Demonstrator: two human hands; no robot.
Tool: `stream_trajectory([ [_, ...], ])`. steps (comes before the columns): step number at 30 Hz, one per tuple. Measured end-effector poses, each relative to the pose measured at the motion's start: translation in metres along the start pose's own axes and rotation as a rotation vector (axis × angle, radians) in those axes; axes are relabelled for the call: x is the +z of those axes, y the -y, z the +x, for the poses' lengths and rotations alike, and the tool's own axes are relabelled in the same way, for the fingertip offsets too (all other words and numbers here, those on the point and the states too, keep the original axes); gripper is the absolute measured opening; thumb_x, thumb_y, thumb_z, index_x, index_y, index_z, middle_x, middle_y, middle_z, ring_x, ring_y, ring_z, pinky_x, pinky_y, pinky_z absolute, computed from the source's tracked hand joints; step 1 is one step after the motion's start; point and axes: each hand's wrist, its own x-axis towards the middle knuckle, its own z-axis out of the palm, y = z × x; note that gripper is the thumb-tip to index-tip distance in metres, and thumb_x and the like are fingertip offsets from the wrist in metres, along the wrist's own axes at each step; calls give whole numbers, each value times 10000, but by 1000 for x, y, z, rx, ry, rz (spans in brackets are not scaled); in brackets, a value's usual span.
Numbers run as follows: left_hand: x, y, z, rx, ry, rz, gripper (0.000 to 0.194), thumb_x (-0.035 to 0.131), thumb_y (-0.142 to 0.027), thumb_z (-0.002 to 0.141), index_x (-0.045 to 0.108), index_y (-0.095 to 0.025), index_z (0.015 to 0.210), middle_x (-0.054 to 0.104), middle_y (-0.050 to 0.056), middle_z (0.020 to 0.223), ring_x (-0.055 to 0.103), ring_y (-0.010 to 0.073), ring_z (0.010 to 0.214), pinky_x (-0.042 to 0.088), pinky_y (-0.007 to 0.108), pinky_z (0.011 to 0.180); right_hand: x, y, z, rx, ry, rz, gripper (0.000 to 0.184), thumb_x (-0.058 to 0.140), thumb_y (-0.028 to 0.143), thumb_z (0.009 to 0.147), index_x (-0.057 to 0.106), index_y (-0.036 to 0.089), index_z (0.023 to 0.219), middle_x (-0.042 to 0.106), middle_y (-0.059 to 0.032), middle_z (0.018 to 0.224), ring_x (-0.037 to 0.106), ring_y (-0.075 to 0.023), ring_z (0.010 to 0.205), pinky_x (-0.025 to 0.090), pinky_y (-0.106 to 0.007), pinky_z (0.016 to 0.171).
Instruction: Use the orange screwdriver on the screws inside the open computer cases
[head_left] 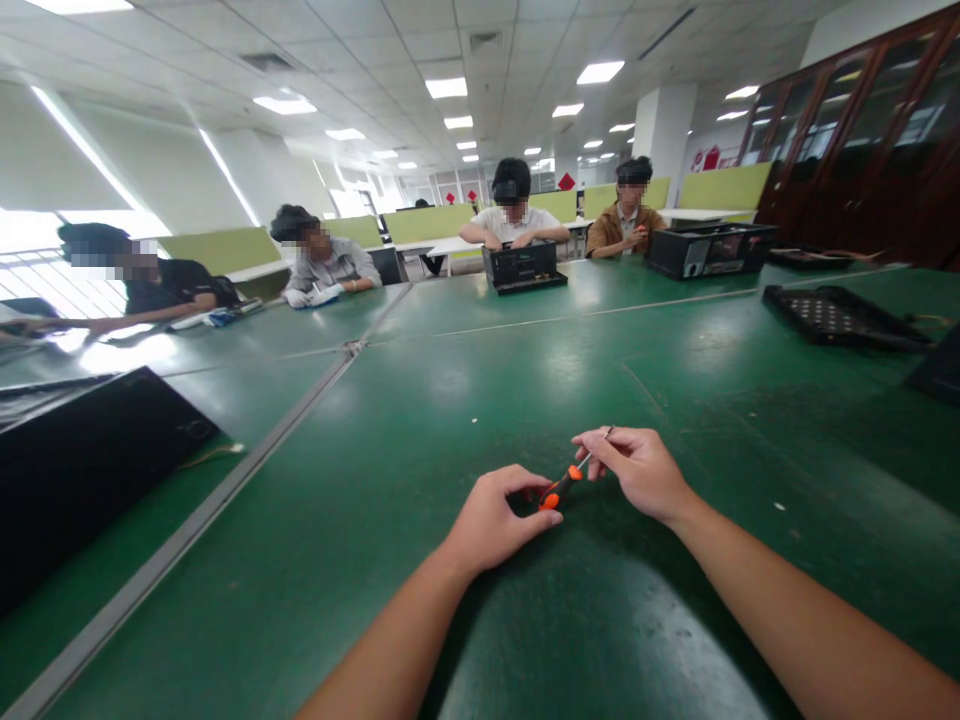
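A screwdriver with an orange and black handle lies slantwise between my hands, just above the green table. My left hand grips the end of its handle between thumb and fingers. The thin metal shaft points up and to the right. My right hand closes in a pinch around the shaft near its tip. Something small and dark shows at the tip by the right fingers, too small to name.
A large black panel lies at the left, a thin cable beside it. Black perforated metal part sits at the right. Across the table, several people work, with open black computer cases near two of them. A metal strip runs along the table seam.
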Motion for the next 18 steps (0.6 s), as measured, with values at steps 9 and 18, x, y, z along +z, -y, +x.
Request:
stream_trajectory([
  [9,3,4,1,-35,40,63,323,816,-381,693,750,-226,968,731,36,893,652,202,812,493,303,765,2,-1,0,47,-21,50,374,683,513,829,708,172,679,660,-39,678,543,-131,515,458,-296,568],
  [18,-1,-5,0,-91,-18,55,208,697,-366,815,738,-211,948,745,15,883,669,190,800,487,291,762,-3,-8,4,160,-58,154,371,623,534,845,645,169,905,713,-59,783,636,-152,588,490,-284,587],
])
